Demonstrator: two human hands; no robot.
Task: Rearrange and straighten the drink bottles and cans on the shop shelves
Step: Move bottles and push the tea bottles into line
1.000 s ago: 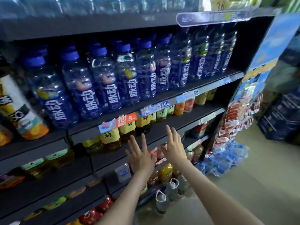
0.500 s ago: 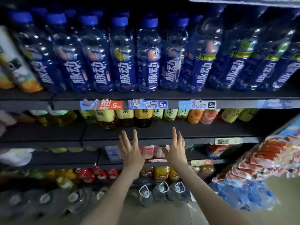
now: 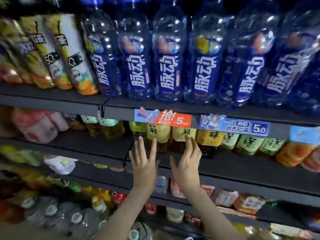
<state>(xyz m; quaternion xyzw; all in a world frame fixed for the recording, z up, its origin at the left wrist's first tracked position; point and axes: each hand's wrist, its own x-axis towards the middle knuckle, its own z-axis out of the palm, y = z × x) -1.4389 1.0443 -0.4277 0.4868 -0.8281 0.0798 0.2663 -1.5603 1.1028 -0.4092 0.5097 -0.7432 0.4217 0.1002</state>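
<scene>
The left hand [image 3: 144, 164] and right hand [image 3: 186, 161] are now closer to the yellow tea bottles [image 3: 160, 135] on the middle shelf [image 3: 242, 170]. Both hands are flat with fingers spread, holding nothing. Big blue bottles [image 3: 168, 66] stand above.

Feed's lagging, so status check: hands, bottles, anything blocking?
Left hand open, right hand open, both empty. Both raised at yellow-labelled plastic tea bottles on dark shelf; contact unclear. Nothing in the way.
</scene>
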